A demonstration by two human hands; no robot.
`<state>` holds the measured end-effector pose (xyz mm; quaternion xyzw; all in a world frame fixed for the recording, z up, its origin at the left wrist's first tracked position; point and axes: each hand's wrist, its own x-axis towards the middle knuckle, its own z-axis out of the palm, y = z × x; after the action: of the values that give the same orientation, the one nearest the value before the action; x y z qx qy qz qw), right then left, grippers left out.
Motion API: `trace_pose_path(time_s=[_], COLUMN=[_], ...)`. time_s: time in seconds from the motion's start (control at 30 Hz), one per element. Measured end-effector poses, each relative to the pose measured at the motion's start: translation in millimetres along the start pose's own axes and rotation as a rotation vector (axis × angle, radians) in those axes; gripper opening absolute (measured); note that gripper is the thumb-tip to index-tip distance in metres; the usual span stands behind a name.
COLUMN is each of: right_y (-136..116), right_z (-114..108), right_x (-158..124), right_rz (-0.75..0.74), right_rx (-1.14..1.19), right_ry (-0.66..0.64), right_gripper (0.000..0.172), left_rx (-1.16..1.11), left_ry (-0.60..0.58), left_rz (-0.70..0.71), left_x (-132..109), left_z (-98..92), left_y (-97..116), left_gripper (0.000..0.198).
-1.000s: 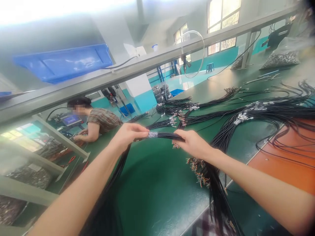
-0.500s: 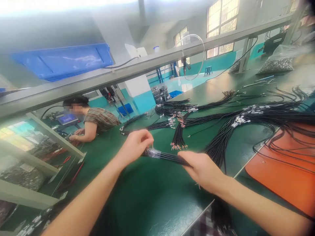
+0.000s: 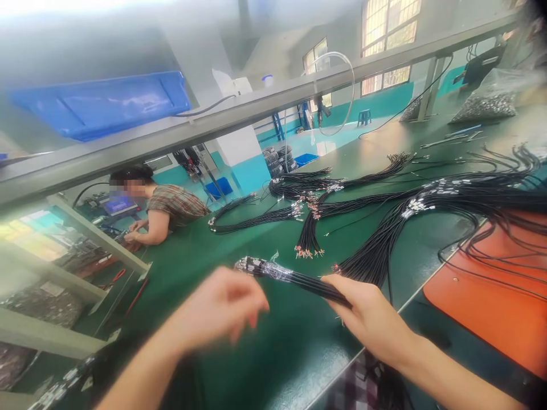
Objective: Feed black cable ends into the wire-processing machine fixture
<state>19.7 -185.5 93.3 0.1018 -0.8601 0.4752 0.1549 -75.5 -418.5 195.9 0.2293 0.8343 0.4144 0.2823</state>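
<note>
My right hand (image 3: 363,304) grips a bundle of black cables (image 3: 305,283), fingers wrapped round it. The bundle's far end points left, slightly raised, and shows white and dark connector ends. Clear plastic film (image 3: 276,270) is wound round the cables just behind that end, with a small loose flap sticking up. Below and left of the wrapped end, my left hand (image 3: 222,307) is apart from the bundle. Its fingers are loosely bent and somewhat apart, blurred by motion, with nothing visible in them.
More black cable bundles (image 3: 376,250) lie across the green table (image 3: 179,285). An orange chair (image 3: 491,296) is at the right. A metal rail (image 3: 239,111) spans above, carrying a blue bin (image 3: 106,102). A co-worker (image 3: 171,210) works at the left beyond a metal post.
My left hand has let go of the wrapped end and moved down and left, uncovering the connector ends. My right hand still grips the bundle, slightly lower and further right.
</note>
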Motion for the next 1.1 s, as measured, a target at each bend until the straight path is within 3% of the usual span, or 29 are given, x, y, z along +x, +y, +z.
trace_pose_path(time_s=[0.03,0.07,0.2,0.27,0.43,0.6,0.73,0.9,1.0,1.1], right_y=[-0.9,-1.9,-1.8,3.0,16.9,16.7,17.3,19.3,24.5,28.9], right_z=[0.7,2.1,12.0,15.7,17.1,17.6,8.7,-0.4,8.0,15.3], right_x=[-0.3,-0.6,-4.8,-8.2,-12.0,-11.1,-9.0,0.9,1.2,-6.4], right_rz=[0.008,0.013,0.053,0.069,0.035,0.033,0.143,0.275,0.212,0.129], right_rx=[0.033,0.066,0.162,0.17,0.136,0.147,0.179,0.153,0.06,-0.073], right_ry=[-0.013,-0.024,-0.054,-0.067,-0.062,-0.062,-0.015,0.087,0.052,0.005], right_gripper=[0.018,0.019,0.022,0.023,0.029,0.03,0.035,0.037,0.031,0.025], left_rx=[-0.255,-0.546,-0.908,-0.989,-0.979,-0.879,-0.779,-0.614,-0.612,-0.69], left_ry=[-0.147,-0.183,0.102,0.165,0.194,0.249,0.321,0.401,0.412,0.556], left_rz=[-0.004,0.065,0.324,0.398,0.436,0.424,0.396,0.409,0.489,0.626], left_x=[-2.9,-1.1,35.4,52.9,59.9,49.8,42.3,14.1,-5.6,-13.1], left_z=[13.1,26.0,62.9,69.7,71.6,68.7,73.0,85.2,67.1,27.2], left_y=[-14.0,-26.8,-55.7,-57.9,-54.6,-56.3,-62.9,-65.8,-50.9,-27.4], left_gripper=[0.017,0.028,0.061,0.054,0.028,0.033,0.034,0.017,0.014,0.009])
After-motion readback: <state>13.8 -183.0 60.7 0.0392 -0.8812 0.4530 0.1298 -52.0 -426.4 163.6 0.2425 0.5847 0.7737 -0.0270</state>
